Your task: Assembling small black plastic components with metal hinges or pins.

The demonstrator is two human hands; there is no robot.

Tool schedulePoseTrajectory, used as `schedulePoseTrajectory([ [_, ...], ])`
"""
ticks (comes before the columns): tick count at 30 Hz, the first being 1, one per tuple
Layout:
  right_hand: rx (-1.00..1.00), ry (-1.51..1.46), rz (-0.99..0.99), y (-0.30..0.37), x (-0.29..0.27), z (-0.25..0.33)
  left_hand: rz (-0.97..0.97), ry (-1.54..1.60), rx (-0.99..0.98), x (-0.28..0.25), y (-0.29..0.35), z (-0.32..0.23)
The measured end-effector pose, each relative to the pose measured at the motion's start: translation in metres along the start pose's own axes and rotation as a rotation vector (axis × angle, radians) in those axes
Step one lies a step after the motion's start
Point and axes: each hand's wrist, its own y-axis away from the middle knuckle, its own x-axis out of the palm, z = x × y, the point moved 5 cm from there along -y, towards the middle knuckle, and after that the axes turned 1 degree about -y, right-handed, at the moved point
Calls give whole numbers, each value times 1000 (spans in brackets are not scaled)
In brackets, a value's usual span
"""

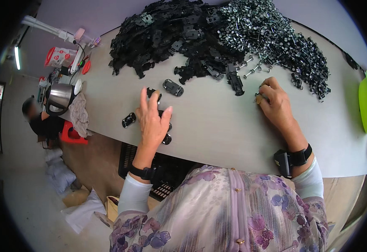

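My left hand [152,122] is over the left part of the table, its fingers spread and holding nothing I can see. Under and beside it are small black toy car bases, partly covered by the fingers. One car base [129,120] lies left of the hand and another [173,87] beyond its fingertips. To the right, my right hand [272,101] rests at the table with fingers curled in a pinch. What is between its fingertips is too small and hidden to name. Just beyond it lie several loose wheel axles [250,72] and a long black car base [234,80].
A large heap of black plastic car bases [158,38] covers the back of the table, beside a heap of wheel axles [271,33]. A steel kettle [61,97] and a cloth [79,114] are at the left edge. A green basin [366,103] stands far right. Another person [40,119] sits at left.
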Motion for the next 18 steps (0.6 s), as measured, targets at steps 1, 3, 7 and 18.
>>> schedulePoseTrajectory([
  [1, 14, -7, 16, 0, -1, -2, 45, 40, -10, 6, -2, 1],
  [3, 17, -15, 31, 0, -2, -2, 106, 41, -71, 12, -8, 11],
  [7, 19, -13, 38, 1, -2, -1, 287, 106, -34, 12, -23, 14],
  [18, 33, -18, 43, 2, -3, -5, 359, -72, 328, 16, -39, -24],
])
